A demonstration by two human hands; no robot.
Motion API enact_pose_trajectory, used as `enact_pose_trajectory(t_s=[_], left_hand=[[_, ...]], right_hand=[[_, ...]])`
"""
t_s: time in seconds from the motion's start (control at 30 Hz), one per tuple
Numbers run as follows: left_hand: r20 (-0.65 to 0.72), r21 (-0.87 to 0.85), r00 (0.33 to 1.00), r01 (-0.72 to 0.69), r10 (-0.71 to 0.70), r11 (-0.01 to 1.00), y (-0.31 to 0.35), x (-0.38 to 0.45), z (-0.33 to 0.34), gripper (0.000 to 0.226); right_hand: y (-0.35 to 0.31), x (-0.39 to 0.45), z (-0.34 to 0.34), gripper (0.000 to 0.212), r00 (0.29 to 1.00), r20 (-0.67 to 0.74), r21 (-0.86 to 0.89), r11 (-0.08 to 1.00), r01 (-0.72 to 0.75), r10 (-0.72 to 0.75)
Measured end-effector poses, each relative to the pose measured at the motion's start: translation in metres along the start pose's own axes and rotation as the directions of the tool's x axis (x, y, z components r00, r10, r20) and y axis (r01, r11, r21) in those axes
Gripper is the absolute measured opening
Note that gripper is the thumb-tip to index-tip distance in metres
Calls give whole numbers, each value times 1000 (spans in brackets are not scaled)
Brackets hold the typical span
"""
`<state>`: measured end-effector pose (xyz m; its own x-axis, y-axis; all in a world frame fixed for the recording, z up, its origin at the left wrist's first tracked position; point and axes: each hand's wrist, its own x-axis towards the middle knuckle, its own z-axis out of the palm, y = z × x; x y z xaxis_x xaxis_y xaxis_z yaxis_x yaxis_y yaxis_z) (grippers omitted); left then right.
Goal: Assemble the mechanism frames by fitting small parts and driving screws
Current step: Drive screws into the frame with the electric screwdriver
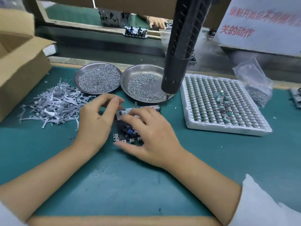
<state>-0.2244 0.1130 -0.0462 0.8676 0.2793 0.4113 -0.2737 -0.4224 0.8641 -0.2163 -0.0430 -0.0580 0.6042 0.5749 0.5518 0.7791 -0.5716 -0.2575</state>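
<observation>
At the far left a cardboard box (19, 66) stands open on my green desk (130, 185), and just beside it lies a loose heap of thin metal strips (53, 103). Behind the heap sit two steel dishes: the left dish (78, 79) is filled with small screws, and the right dish (125, 77), touching it, holds a thinner scatter of screws (143, 88). My left hand (96, 121) hovers at the left edge of the frame (121, 114), thumb and forefinger curled toward each other as if pinching; whether a small part sits between them I cannot tell. The frame lies flat on the desk in front of the dishes, between my two hands, with a dark mechanism and a small blue piece (129, 132) in its middle. My right hand (151, 137) rests on top of it, fingers spread and relaxed, fingertips pressing the metal plate, thumb along the near edge. A black screwdriver (177, 51) hangs above the right dish. Right of it a white foam tray (228, 126) holds rows of small green parts, a few lying loose on top. A plastic bag (255, 85) of parts sits behind the tray's far right corner.
</observation>
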Motion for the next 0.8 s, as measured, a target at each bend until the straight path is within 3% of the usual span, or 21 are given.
enact_pose_trajectory(t_s=[0.1, 0.2, 0.37, 0.5, 0.63, 0.73, 0.8], left_hand=[[-21, 44, 1000, -19, 20, 999, -3, 3, 1, 22], [-15, 107, 994, -104, 106, 989, -4, 1, 2, 22], [51, 193, 968, -251, 246, 948, 0, -2, 1, 29], [140, 275, 933, -357, 331, 893, 0, -7, 2, 41], [146, 290, 924, -381, 352, 878, -3, -8, 3, 44], [154, 284, 918, -396, 366, 873, -4, -8, 3, 44], [163, 293, 911, -412, 379, 863, -5, -7, 3, 44]], right_hand=[[-12, 2, 1, 42, 982, 189, -177, 984, 24, 9], [-21, -1, -3, 31, 972, 235, -238, 971, 31, 26], [-39, -22, -15, 36, 940, 322, -323, 947, -3, 113], [-46, -56, -39, 31, 949, 282, -383, 923, -26, 143], [-29, -98, -73, 30, 953, 229, -414, 906, -89, 198], [-2, -132, -106, 22, 938, 162, -488, 851, -195, 308], [21, -151, -130, 15, 886, 93, -590, 742, -318, 454]])
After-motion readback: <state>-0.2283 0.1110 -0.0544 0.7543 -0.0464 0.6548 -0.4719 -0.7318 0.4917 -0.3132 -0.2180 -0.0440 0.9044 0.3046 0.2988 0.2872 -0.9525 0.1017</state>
